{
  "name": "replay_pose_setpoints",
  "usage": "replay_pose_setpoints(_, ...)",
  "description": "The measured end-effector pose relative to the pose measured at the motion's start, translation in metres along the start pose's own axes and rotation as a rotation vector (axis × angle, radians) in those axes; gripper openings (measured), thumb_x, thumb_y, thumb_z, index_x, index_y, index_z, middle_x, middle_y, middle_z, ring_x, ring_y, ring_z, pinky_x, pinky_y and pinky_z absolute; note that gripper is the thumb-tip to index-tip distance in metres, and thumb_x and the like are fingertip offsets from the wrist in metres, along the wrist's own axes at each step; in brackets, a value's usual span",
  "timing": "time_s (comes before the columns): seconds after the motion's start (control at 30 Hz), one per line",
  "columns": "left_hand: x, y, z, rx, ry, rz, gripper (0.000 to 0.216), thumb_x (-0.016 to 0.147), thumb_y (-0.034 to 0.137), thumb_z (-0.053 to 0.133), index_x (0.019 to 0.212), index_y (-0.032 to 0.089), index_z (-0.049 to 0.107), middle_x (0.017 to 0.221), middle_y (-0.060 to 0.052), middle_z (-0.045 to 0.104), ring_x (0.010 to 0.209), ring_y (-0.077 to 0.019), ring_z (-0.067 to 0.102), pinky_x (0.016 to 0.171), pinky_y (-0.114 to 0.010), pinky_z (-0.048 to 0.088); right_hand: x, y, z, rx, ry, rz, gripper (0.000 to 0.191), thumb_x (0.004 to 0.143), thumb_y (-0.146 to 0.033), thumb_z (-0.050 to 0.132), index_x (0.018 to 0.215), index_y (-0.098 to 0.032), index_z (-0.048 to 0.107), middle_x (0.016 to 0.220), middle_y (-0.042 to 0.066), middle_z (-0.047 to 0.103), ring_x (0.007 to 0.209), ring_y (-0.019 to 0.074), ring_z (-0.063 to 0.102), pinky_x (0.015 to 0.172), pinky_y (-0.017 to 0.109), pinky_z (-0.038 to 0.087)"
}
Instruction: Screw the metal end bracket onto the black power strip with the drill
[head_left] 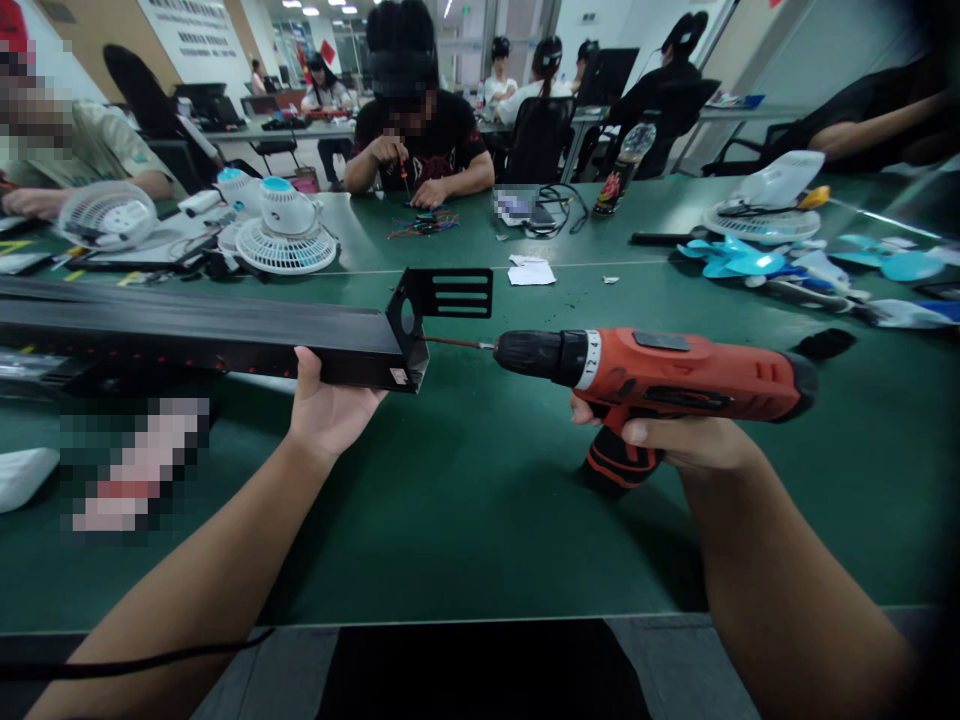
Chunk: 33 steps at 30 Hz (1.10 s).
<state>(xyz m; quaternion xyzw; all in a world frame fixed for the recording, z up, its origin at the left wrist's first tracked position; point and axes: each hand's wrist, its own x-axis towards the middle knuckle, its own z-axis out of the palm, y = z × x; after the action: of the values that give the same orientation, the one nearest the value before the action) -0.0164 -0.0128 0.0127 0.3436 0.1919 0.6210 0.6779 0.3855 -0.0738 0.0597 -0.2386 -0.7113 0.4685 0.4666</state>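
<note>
My left hand (328,403) grips the right end of a long black metal bar (195,335) from below and holds it level above the green table (480,500). A slotted black bracket (442,300) stands up at that end. My right hand (675,437) is closed round the handle of an orange and black cordless drill (660,375). The drill lies horizontal and points left. Its thin bit (457,343) reaches the bracket end of the bar.
White fan grilles and motor housings (285,235) lie at the back left, blue fan blades and parts (757,258) at the back right. A person across the table (420,140) works on coloured wires. Paper scraps (531,270) and a bottle (622,170) sit mid-table.
</note>
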Motion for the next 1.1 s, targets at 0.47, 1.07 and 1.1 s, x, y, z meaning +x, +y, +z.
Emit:
replay_pose_setpoints(0.47,-0.006,0.005,0.016,0.099,0.002,0.002,0.068,0.109,0.082,0.056,0.136,0.024,0.08,0.149,-0.002,0.081,0.176,-0.037,0.035,0.115,-0.039,0.062,-0.001,0.002,-0.003,0.002,-0.017,0.005,0.033,0.094,-0.046,0.094,0.118,-0.025,0.089,0.098,0.008,0.085,0.088,0.0255,0.081,0.077,0.036,0.071)
replay_pose_setpoints(1.07,-0.001,-0.001,0.008,0.014,0.055,0.005,0.075,0.099,0.08,0.074,0.154,0.029,0.071,0.156,-0.011,0.077,0.167,-0.0373,0.052,0.12,-0.048,0.062,0.0,0.001,-0.002,-0.01,-0.012,-0.008,0.035,0.094,-0.048,0.093,0.121,-0.027,0.088,0.098,0.008,0.084,0.088,0.0267,0.079,0.076,0.039,0.07)
replay_pose_setpoints(1.1,-0.001,-0.001,0.007,0.008,0.05,0.005,0.077,0.098,0.081,0.075,0.155,0.03,0.07,0.156,-0.01,0.077,0.168,-0.0375,0.051,0.122,-0.049,0.061,0.0,0.001,-0.002,-0.009,-0.017,-0.006,0.034,0.094,-0.048,0.093,0.121,-0.027,0.088,0.098,0.008,0.084,0.087,0.0268,0.079,0.076,0.039,0.07)
